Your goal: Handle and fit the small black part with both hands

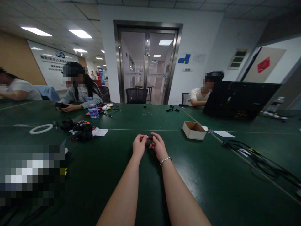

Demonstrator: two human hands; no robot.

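Observation:
Both of my hands are raised a little over the dark green table point(113, 163), close together near the middle of the view. A small dark cylindrical object point(150, 137) with a shiny end spans the gap between them. My left hand point(139, 146) pinches its shiny left end with the fingertips. On the black right end, my right hand point(158, 147) closes its thumb and forefinger, the other fingers curled below. A silver bracelet point(166, 160) circles my right wrist. The object's exact kind is too small to tell.
An open box point(194, 133) stands right of my hands; black cables point(261, 158) lie farther right. At the left are a white ring point(41, 128), a dark bundle point(81, 130) and a bottle point(92, 108). Small black pieces point(171, 109) lie ahead. Several people sit around.

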